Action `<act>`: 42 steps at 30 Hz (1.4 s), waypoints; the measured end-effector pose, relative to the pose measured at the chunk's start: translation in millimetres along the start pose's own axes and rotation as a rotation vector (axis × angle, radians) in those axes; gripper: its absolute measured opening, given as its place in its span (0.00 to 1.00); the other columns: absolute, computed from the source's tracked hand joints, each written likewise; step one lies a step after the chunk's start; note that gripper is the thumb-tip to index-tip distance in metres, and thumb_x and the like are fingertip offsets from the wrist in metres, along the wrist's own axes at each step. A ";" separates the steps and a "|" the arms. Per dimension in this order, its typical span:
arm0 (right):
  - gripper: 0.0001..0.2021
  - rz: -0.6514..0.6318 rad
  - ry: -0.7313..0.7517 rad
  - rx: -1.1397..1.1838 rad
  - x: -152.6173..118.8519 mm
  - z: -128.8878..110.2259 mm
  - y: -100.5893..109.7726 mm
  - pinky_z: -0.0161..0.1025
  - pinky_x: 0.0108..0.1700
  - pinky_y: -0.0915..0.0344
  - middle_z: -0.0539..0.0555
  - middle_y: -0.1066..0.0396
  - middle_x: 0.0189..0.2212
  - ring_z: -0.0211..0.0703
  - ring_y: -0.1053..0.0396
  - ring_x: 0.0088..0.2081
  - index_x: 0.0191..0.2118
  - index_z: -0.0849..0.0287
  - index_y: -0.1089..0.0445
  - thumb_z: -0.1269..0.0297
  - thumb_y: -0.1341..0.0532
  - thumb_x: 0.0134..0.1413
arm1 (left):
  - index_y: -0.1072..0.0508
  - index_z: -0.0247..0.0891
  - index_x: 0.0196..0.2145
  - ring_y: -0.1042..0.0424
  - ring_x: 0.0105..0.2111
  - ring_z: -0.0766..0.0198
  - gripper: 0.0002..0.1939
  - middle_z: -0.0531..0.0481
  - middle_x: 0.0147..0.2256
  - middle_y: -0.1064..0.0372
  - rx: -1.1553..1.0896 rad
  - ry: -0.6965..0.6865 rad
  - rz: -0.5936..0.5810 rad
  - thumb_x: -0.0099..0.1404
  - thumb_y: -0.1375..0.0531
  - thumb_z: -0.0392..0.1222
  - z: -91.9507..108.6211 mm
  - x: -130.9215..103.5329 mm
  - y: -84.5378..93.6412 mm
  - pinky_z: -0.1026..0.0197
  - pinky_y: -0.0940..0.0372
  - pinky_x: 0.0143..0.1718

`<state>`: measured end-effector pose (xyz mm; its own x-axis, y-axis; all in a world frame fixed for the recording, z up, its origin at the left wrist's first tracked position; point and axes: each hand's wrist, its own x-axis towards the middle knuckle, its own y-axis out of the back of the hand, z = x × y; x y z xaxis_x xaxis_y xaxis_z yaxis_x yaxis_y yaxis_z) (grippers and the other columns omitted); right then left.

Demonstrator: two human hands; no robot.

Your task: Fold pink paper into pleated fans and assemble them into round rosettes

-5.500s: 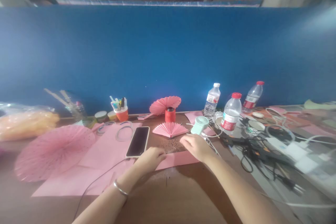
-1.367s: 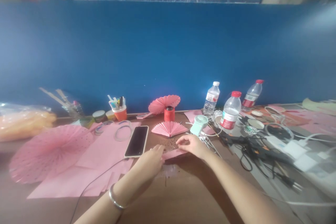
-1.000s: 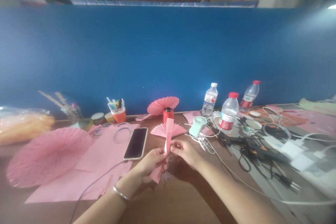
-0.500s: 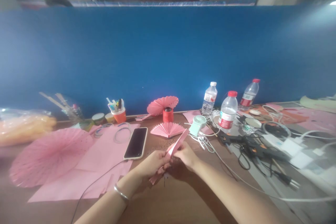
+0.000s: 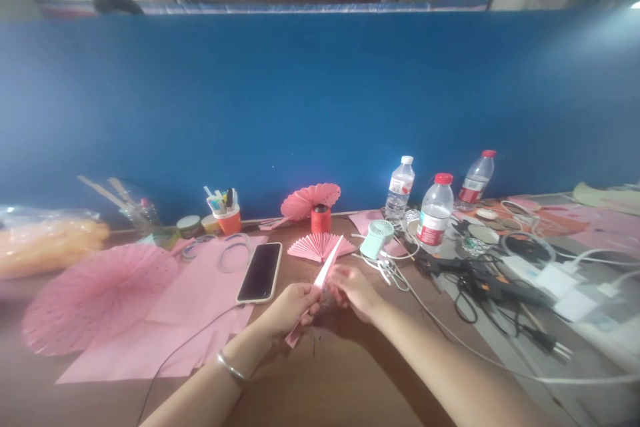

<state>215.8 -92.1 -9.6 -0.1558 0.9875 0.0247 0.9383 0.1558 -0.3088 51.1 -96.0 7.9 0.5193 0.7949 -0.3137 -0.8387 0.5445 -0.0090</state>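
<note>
My left hand (image 5: 296, 303) is closed around a narrow folded strip of pink paper (image 5: 329, 265), which stands tilted with its pale upper end pointing up and right. Close by on the right, my right hand (image 5: 354, 290) has its fingers loosely bent and slightly apart, with nothing visible in them. Just beyond the strip lies a small pleated pink paper fan (image 5: 313, 245), partly covered by the strip's tip. Behind that, a red jar with a dark top (image 5: 321, 219) stands in front of another pink pleated fan (image 5: 305, 201).
Left of my hands lie a phone (image 5: 259, 272), pink paper sheets (image 5: 185, 307) and a large round pink fan (image 5: 95, 293). A cup of pens (image 5: 229, 219) stands behind them. To the right are a mint handheld fan (image 5: 376, 239), bottles (image 5: 434, 217), cables and a black tool (image 5: 500, 290).
My right hand has come off the pink strip and now sits just right of it. The strip has turned in my left hand, showing a paler, narrower face.
</note>
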 end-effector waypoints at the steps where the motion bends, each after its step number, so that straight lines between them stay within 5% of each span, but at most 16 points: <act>1: 0.15 -0.047 -0.023 -0.075 -2.3 0.4 -3.6 0.28 0.14 0.56 0.45 0.39 0.15 0.28 0.49 0.14 0.25 0.62 0.33 0.53 0.36 0.40 | 0.35 0.34 0.27 0.51 0.11 0.78 0.19 0.59 0.17 0.45 0.017 0.003 0.004 0.56 0.45 0.56 -0.4 0.3 -0.4 0.73 0.55 0.10; 11: 0.07 0.052 0.021 -0.218 2.7 4.1 -2.1 0.30 0.17 0.54 0.45 0.40 0.12 0.30 0.47 0.15 0.22 0.62 0.31 0.63 0.37 0.41 | 0.36 0.35 0.30 0.49 0.14 0.79 0.13 0.59 0.20 0.47 -0.117 0.088 -0.096 0.56 0.42 0.49 0.2 -4.5 -3.8 0.74 0.53 0.14; 19: 0.10 0.088 0.044 -0.185 2.9 5.5 -0.6 0.32 0.19 0.53 0.46 0.40 0.12 0.31 0.46 0.15 0.19 0.63 0.32 0.62 0.37 0.41 | 0.36 0.36 0.28 0.54 0.10 0.77 0.23 0.61 0.17 0.50 0.039 0.025 0.001 0.56 0.48 0.62 -1.7 -5.1 -7.4 0.73 0.57 0.08; 28: 0.11 0.125 0.090 -0.106 1.3 2.4 -4.6 0.32 0.19 0.57 0.44 0.45 0.10 0.30 0.51 0.15 0.17 0.62 0.35 0.63 0.37 0.40 | 0.31 0.30 0.28 0.31 0.20 0.64 0.14 0.47 0.21 0.33 -0.029 0.029 -0.066 0.55 0.43 0.47 -2.4 -6.1 -2.9 0.64 0.38 0.20; 33: 0.11 0.085 0.081 -0.093 -2.6 1.7 -10.8 0.32 0.17 0.58 0.44 0.45 0.09 0.30 0.51 0.14 0.16 0.62 0.36 0.64 0.37 0.39 | 0.35 0.33 0.27 0.44 0.14 0.75 0.21 0.55 0.18 0.42 -0.060 0.009 -0.081 0.57 0.47 0.58 6.2 -7.0 -12.8 0.70 0.50 0.15; 42: 0.11 0.245 0.155 -0.113 6.4 2.1 5.5 0.31 0.17 0.58 0.43 0.45 0.10 0.30 0.51 0.14 0.20 0.62 0.33 0.59 0.36 0.40 | 0.36 0.35 0.28 0.53 0.14 0.77 0.09 0.59 0.18 0.50 0.060 0.037 -0.088 0.57 0.48 0.44 -6.4 -4.3 -2.3 0.70 0.60 0.15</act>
<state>219.3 -84.9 -13.1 0.1198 0.9867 0.1097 0.9719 -0.0941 -0.2158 49.8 -102.4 3.3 0.5832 0.7336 -0.3490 -0.7782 0.6277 0.0189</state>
